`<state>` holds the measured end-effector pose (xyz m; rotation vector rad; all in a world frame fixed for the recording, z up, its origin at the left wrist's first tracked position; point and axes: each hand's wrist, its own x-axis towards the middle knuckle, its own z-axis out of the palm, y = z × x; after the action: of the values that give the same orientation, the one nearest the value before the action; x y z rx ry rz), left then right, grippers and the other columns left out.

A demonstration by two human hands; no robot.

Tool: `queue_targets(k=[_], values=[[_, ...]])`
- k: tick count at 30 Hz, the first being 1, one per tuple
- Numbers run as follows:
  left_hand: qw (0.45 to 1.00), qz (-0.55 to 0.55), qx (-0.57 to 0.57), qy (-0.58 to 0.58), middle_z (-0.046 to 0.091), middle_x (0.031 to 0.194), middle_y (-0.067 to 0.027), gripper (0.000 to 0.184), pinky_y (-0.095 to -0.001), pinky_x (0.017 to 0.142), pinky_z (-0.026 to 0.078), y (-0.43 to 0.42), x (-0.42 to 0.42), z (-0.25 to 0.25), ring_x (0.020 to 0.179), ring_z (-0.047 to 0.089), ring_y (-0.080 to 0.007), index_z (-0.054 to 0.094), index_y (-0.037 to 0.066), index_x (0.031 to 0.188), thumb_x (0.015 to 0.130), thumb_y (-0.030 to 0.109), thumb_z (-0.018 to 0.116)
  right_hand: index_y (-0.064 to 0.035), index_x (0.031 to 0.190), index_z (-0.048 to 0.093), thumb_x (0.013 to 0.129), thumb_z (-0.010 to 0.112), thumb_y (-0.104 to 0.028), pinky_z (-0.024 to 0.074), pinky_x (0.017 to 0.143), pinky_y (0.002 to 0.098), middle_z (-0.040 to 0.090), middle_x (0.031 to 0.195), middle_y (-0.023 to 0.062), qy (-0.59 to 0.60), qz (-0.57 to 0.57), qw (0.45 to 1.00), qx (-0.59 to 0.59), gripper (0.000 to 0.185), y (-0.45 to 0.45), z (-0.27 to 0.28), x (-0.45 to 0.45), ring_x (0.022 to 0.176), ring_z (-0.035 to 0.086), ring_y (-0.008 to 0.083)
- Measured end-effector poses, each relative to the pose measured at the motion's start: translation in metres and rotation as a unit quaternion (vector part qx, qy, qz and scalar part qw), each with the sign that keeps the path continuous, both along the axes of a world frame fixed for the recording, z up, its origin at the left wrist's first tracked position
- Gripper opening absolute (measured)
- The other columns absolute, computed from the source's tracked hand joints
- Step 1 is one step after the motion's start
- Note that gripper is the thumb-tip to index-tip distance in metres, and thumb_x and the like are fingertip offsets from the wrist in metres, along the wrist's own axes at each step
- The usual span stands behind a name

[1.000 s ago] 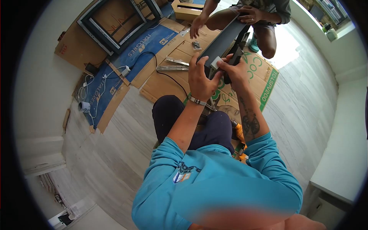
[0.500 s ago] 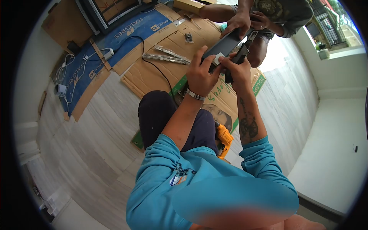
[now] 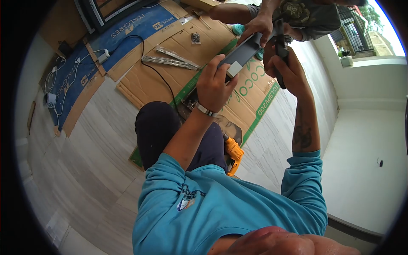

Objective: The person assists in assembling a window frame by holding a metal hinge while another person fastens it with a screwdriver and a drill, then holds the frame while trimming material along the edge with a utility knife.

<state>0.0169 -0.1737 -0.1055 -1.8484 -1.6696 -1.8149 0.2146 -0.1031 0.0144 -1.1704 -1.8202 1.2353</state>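
Observation:
My left hand, with a watch on its wrist, is closed around the near end of a dark grey panel. A small pale square block is at that end, beside my fingers. My right hand grips a black-handled tool, held upright to the right of the panel; blur and angle hide its exact kind. Opposite me a co-worker's hand presses on the panel's far end.
A yellow power drill lies by my leg. Flat cardboard covers part of the floor, carrying metal rails and a small bag of hardware. A black cable crosses it. A white extension cord lies at left.
My right hand has moved right, away from the panel's end and my left hand, taking the black-handled tool with it. My left hand stays on the panel. The whole view has shifted slightly.

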Motion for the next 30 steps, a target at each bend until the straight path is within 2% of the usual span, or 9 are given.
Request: queue_targets(k=[3,8,11,16,18,21,25,28,30], values=[[1.000,0.007,0.017,0.010,0.058,0.116,-0.0127,0.032,-0.0372,0.075,0.055,0.001,-0.002,-0.004,0.094,0.063,-0.0302,0.064,0.001,0.092,0.069,0.016,0.081,-0.0022,0.117,0.054,0.094,0.059,-0.020,0.0482,0.071,0.0364,0.064,0.092,0.0146,-0.267,0.079,0.953,0.120,0.030,0.001,0.015,0.003,0.081,0.062,0.0226],[1.000,0.007,0.020,-0.015,0.058,0.117,-0.0148,0.033,-0.0369,0.077,0.055,0.003,0.003,-0.004,0.098,0.062,-0.0302,0.065,-0.001,0.093,0.071,0.015,0.081,-0.0075,0.121,0.059,0.091,0.062,-0.022,0.0491,0.072,0.0381,0.067,0.093,0.0162,-0.361,0.181,0.904,0.138,0.033,0.030,0.034,-0.011,0.081,0.065,0.0262],[0.999,-0.005,0.007,-0.047,0.056,0.119,-0.0156,0.036,-0.0397,0.082,0.052,0.004,0.009,-0.005,0.102,0.060,-0.0330,0.063,0.001,0.094,0.065,0.010,0.082,-0.0110,0.119,0.063,0.087,0.066,-0.018,0.0500,0.072,0.0397,0.070,0.093,0.0129,-0.453,0.255,0.835,0.180,0.033,0.055,0.038,-0.022,0.081,0.068,0.0266],[0.998,-0.001,-0.006,-0.055,0.054,0.123,-0.0195,0.037,-0.0399,0.085,0.051,0.003,0.012,-0.008,0.105,0.058,-0.0355,0.064,-0.001,0.096,0.065,0.008,0.082,-0.0129,0.118,0.064,0.083,0.069,-0.016,0.0496,0.073,0.0382,0.070,0.092,0.0108,-0.463,0.328,0.803,0.184,0.036,0.082,0.042,-0.042,0.081,0.068,0.0235],[0.998,0.005,-0.004,-0.056,0.053,0.124,-0.0195,0.037,-0.0400,0.084,0.052,0.004,0.010,-0.007,0.106,0.058,-0.0350,0.065,0.000,0.098,0.067,0.008,0.082,-0.0099,0.110,0.066,0.080,0.070,-0.012,0.0486,0.067,0.0355,0.068,0.083,0.0092,-0.447,0.358,0.797,0.194,0.031,0.091,0.041,-0.044,0.073,0.066,0.0206],[0.998,0.007,0.015,-0.052,0.052,0.124,-0.0201,0.039,-0.0391,0.083,0.054,0.007,0.011,-0.016,0.108,0.057,-0.0346,0.065,0.001,0.103,0.069,0.008,0.082,-0.0116,0.108,0.068,0.079,0.071,-0.014,0.0477,0.070,0.0365,0.068,0.086,0.0085,-0.451,0.391,0.763,0.246,0.029,0.106,0.040,-0.043,0.077,0.066,0.0207],[0.998,-0.011,0.053,-0.021,0.049,0.127,-0.0212,0.047,-0.0360,0.081,0.056,0.006,0.009,-0.024,0.110,0.056,-0.0338,0.066,0.005,0.111,0.068,0.008,0.083,-0.0118,0.105,0.070,0.078,0.072,-0.016,0.0472,0.071,0.0375,0.068,0.087,0.0078,-0.502,0.388,0.743,0.213,0.027,0.106,0.045,-0.055,0.079,0.066,0.0211],[0.998,-0.002,0.059,-0.001,0.047,0.129,-0.0209,0.048,-0.0360,0.081,0.056,0.006,0.010,-0.027,0.109,0.057,-0.0334,0.066,0.008,0.114,0.069,0.008,0.083,-0.0113,0.102,0.072,0.078,0.072,-0.017,0.0472,0.071,0.0382,0.068,0.084,0.0069,-0.507,0.399,0.731,0.221,0.025,0.106,0.044,-0.063,0.078,0.066,0.0213],[0.998,0.001,0.056,0.008,0.047,0.129,-0.0206,0.048,-0.0361,0.081,0.056,0.006,0.009,-0.027,0.109,0.057,-0.0333,0.066,0.009,0.114,0.069,0.008,0.083,-0.0106,0.100,0.072,0.078,0.072,-0.017,0.0479,0.072,0.0386,0.067,0.081,0.0073,-0.520,0.422,0.696,0.258,0.023,0.105,0.045,-0.070,0.079,0.066,0.0213]])
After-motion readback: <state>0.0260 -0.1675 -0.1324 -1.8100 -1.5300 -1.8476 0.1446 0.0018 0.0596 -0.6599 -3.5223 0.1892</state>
